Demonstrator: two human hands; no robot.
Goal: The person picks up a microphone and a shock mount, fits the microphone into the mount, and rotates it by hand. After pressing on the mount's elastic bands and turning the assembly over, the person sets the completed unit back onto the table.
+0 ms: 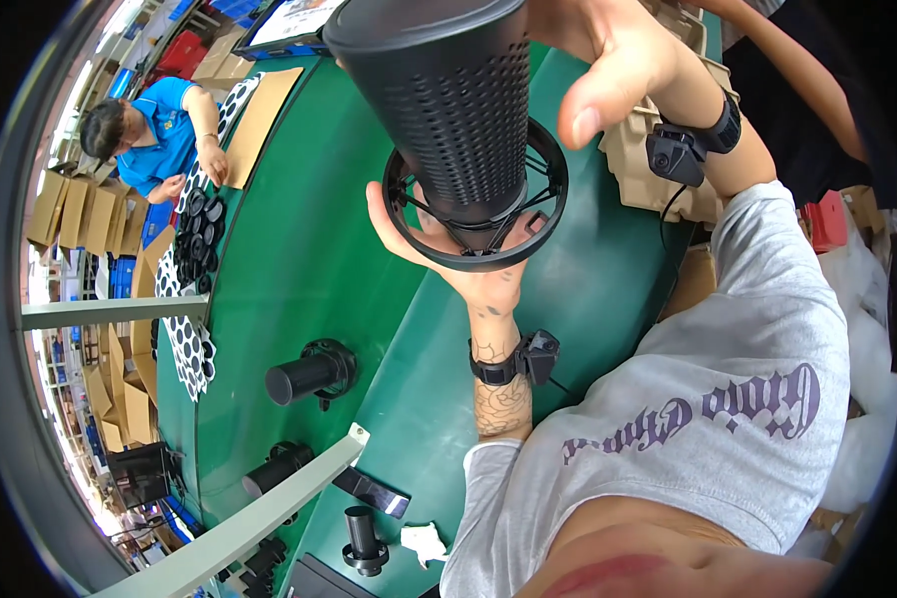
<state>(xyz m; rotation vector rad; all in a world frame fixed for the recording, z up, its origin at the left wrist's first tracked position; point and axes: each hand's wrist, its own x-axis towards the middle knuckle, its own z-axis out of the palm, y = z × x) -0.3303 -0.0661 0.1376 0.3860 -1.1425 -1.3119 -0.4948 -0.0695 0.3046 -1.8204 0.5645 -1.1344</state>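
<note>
A black microphone [458, 110] with a perforated body stands nearly upright in a round black shock mount [558, 189], close in front of me. My left hand [468, 279], palm up, grips the shock mount from below, its thumb showing at the left of the ring. Beside the microphone's upper part, my right hand [608, 70] reaches behind the body. Its thumb stands off the surface; its other fingers are mostly hidden by the microphone or cut off by the frame edge. Each wrist wears a small black camera on a strap.
Similar microphones in mounts [314, 374] lie along the green table [409, 389], with a phone [372, 491] and a white scrap [426, 543]. Grey metal bars [259, 508] cross at left. Black rings [199, 234] lie near a blue-shirted co-worker. Tan moulded trays [648, 164] and another person's arm are at right.
</note>
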